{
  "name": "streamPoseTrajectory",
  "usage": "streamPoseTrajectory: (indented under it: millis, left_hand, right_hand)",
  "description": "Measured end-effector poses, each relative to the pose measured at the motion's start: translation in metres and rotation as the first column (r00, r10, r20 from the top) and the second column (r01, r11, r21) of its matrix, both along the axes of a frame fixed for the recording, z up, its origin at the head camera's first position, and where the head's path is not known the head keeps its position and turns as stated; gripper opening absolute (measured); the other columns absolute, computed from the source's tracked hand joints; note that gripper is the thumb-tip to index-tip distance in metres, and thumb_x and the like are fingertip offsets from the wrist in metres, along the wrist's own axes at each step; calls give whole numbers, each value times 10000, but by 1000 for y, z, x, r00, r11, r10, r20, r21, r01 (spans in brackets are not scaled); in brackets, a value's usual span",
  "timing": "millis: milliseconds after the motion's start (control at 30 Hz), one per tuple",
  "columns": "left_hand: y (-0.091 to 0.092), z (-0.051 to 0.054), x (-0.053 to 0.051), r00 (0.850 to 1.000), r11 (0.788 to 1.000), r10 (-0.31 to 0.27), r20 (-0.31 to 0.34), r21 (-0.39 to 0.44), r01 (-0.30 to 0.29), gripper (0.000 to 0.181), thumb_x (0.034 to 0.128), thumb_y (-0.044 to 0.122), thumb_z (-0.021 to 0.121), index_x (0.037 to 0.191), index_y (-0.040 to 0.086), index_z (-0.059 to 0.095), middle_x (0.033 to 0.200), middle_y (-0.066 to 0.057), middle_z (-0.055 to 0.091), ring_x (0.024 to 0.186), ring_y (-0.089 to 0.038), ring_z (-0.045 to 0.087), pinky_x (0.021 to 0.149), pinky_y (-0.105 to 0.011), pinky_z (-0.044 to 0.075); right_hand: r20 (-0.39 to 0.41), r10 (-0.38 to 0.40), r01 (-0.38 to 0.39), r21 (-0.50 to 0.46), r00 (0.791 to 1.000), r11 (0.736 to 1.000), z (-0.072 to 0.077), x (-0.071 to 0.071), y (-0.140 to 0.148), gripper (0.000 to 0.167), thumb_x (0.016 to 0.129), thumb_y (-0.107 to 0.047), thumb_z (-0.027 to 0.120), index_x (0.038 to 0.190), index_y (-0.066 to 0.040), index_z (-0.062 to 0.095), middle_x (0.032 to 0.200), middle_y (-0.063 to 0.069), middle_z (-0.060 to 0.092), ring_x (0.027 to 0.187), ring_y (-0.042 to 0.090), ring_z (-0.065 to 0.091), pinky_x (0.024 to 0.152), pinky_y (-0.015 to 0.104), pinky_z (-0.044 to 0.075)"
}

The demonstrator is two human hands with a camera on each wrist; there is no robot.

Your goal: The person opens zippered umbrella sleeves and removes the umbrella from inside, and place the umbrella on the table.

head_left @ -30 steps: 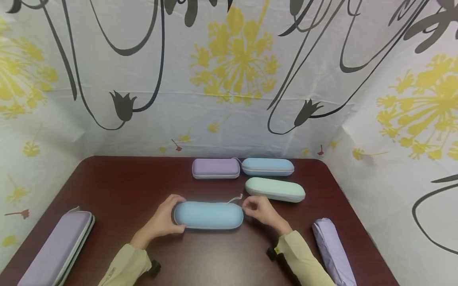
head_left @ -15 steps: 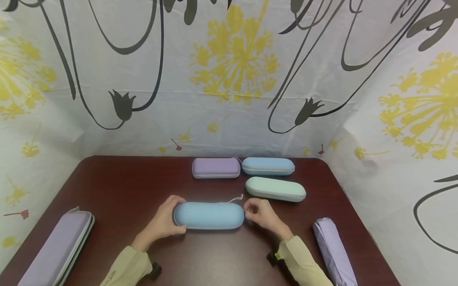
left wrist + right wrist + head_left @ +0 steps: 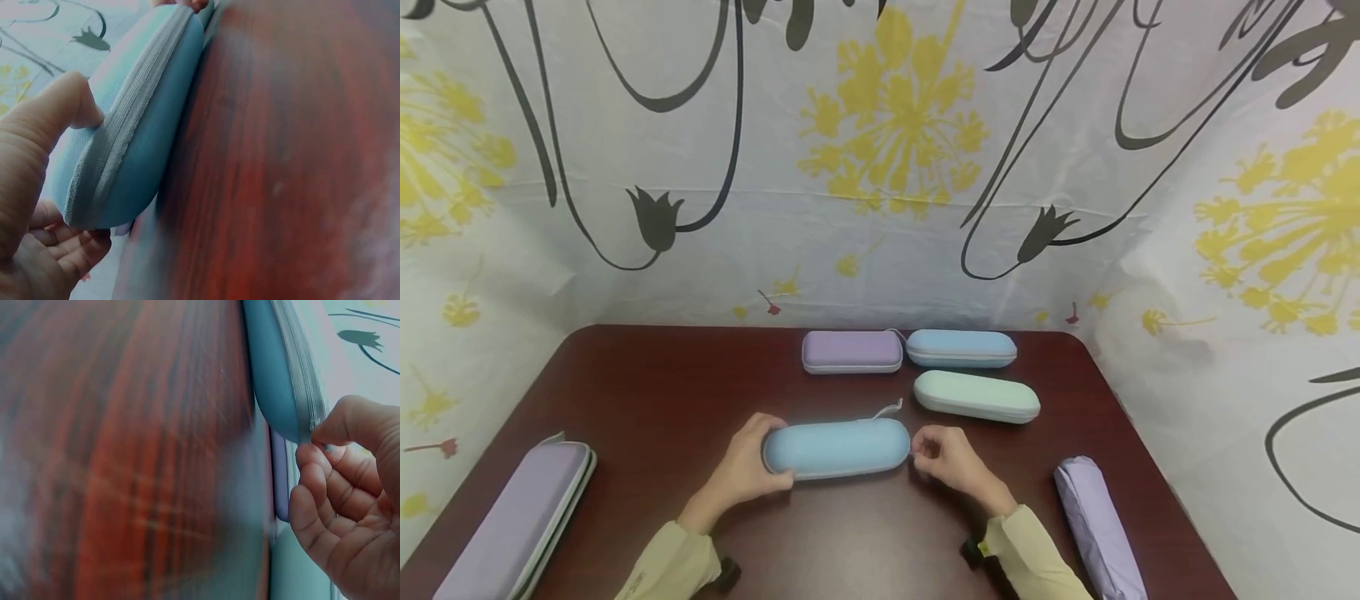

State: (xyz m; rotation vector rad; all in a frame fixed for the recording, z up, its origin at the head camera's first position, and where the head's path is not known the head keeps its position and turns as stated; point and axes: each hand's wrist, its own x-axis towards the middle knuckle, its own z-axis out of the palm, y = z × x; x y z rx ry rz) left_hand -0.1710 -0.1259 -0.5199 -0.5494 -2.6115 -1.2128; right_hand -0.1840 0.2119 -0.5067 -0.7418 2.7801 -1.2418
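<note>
A rounded, fabric-textured blue case [image 3: 837, 448] is spanning the middle of the glossy wood surface [image 3: 842, 542]. The left hand [image 3: 751, 462] is gripping one end; the right hand [image 3: 953, 460] is pinching its ridged grey zipper [image 3: 303, 375], fingertips partly hiding the slider. A long lilac case [image 3: 520, 517] is running out of frame. Dark wood is stretching leftward to a curved back corner.

Matt case [image 3: 837, 450], glossy wood tabletop [image 3: 685, 375]
</note>
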Motion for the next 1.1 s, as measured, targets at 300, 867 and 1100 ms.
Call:
streamPoseTrajectory:
  millis: [300, 867, 1100]
  left_hand:
    - [10, 5, 17, 986, 989, 139, 95, -62, -133, 631, 542, 220, 817, 1066, -25, 565, 998, -88, 543, 858, -228, 550, 718, -381, 490]
    - [27, 12, 39, 949, 954, 289, 123, -115, -275, 647, 562, 278, 790, 1062, -66, 565, 1010, -144, 547, 842, -258, 562, 729, -402, 496]
    - [34, 11, 45, 947, 948, 307, 94, -122, -295, 634, 558, 303, 793, 1038, -53, 582, 968, -124, 542, 791, -243, 567, 680, -391, 497]
  right_hand:
    - [-52, -113, 111, -30, 992, 993, 2, 9, -19, 105, 729, 7, 658, 733, -96, 637, 619, -76, 554, 539, 10, 491, 516, 203, 450]
    - [-32, -132, 130, -49, 991, 990, 6, 21, -56, 83, 734, 15, 660, 736, -66, 676, 594, -44, 602, 512, 5, 523, 525, 195, 462]
    - [-61, -25, 22, -53, 998, 998, 5, 31, -77, 90, 714, 2, 657, 740, -81, 682, 625, -35, 623, 563, -11, 547, 548, 162, 464]
